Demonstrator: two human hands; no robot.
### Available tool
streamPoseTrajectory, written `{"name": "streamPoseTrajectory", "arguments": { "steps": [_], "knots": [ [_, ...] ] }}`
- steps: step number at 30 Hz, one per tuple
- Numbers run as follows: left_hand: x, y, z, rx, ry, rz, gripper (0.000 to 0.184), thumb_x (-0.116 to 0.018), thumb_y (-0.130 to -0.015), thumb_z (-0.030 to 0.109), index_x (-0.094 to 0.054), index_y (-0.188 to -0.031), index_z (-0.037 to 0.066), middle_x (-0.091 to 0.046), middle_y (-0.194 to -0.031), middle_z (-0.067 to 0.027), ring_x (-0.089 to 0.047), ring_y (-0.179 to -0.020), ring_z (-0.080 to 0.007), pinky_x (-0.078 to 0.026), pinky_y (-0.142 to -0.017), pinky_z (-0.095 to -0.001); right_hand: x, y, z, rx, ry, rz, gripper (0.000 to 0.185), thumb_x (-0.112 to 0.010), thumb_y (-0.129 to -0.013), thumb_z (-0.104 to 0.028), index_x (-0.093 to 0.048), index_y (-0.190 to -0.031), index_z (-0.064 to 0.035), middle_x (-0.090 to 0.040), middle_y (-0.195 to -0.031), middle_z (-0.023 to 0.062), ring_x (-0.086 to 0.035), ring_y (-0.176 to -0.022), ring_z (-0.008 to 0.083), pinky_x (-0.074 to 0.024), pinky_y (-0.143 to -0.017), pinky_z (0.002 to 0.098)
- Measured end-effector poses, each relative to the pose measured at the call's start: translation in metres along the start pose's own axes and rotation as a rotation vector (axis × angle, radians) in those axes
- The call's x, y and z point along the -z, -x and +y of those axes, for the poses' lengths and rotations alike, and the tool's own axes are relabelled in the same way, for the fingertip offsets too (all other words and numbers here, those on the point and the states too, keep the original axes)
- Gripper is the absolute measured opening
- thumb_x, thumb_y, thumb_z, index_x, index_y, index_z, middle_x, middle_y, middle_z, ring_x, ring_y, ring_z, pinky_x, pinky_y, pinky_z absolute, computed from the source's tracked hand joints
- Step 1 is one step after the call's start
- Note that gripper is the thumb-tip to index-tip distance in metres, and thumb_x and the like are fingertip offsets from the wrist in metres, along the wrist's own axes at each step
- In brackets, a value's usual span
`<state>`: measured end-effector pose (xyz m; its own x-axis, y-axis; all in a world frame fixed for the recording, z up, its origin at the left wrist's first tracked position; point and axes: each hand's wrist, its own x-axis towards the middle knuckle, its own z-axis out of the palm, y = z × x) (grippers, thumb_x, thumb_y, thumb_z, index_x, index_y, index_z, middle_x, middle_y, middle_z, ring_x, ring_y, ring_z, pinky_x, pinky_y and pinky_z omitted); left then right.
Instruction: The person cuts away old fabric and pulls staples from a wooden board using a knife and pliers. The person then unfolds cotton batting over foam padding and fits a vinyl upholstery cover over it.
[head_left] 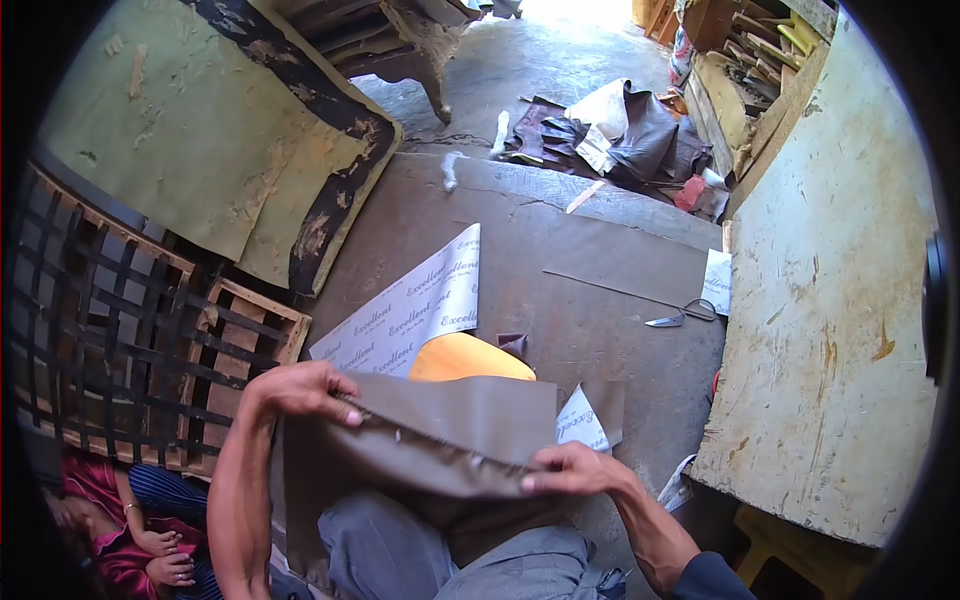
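Observation:
A sheet of brown upholstery leatherette (480, 410) lies across my lap, with a dark stitched seam or folded edge running along it. My left hand (305, 392) pinches that edge at its left end, thumb on top. At the right end of the same edge, my right hand (575, 470) grips the material between thumb and fingers. Just beyond the sheet lies a yellow-orange piece (470, 358), partly covered. Behind it is a leatherette piece with its white printed backing (420, 300) facing up. A smaller scrap (585, 420) shows the same backing near my right hand.
Scissors (685, 315) rest on the floor by a brown strip (630, 260). A worn wooden board (820, 280) stands at right. Left are a green padded panel (200, 130) and a webbed frame (120, 310). A seated person's hands (165, 555) show lower left. Scraps (630, 130) lie piled ahead.

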<state>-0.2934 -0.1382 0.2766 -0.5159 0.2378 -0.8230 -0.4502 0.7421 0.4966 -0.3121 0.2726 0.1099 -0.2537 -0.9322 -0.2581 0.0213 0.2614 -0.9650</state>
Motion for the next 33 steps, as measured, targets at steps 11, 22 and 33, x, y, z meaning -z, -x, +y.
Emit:
{"name": "streamPoseTrajectory", "arguments": {
  "steps": [11,22,33],
  "knots": [
    [0.029,-0.075,-0.034,-0.052,0.169,0.257,0.029,-0.080,-0.083,0.025,-0.071,-0.099,0.003,-0.068,-0.090,0.0023,-0.058,-0.089,-0.0075,-0.045,-0.085,-0.0270,-0.008,-0.019,0.055,-0.135,-0.495,0.314,0.034,-0.057,-0.103,-0.032,-0.066,-0.116,-0.0029,-0.065,-0.095,-0.0045,-0.054,-0.093,0.0044,-0.0455,-0.084,0.0239],
    [0.009,-0.201,-0.072,-0.083,0.289,0.598,0.016,-0.073,-0.089,0.019,-0.070,-0.095,0.004,-0.066,-0.084,0.0028,-0.056,-0.081,-0.0078,-0.045,-0.078,-0.0281,0.035,-0.037,0.094,-0.274,-0.353,0.513,0.037,-0.058,-0.101,-0.037,-0.068,-0.111,-0.0031,-0.068,-0.096,0.0001,-0.058,-0.093,0.0081,-0.0468,-0.086,0.0281],
    [-0.005,-0.247,-0.095,-0.069,0.379,0.636,0.021,-0.074,-0.088,0.021,-0.074,-0.100,0.004,-0.070,-0.084,-0.0001,-0.059,-0.080,-0.0094,-0.048,-0.076,-0.0292,0.052,-0.026,0.110,-0.318,-0.456,0.421,0.041,-0.071,-0.093,-0.031,-0.064,-0.122,-0.0043,-0.068,-0.110,0.0046,-0.060,-0.104,0.0124,-0.0456,-0.093,0.0286]
  ]
}}
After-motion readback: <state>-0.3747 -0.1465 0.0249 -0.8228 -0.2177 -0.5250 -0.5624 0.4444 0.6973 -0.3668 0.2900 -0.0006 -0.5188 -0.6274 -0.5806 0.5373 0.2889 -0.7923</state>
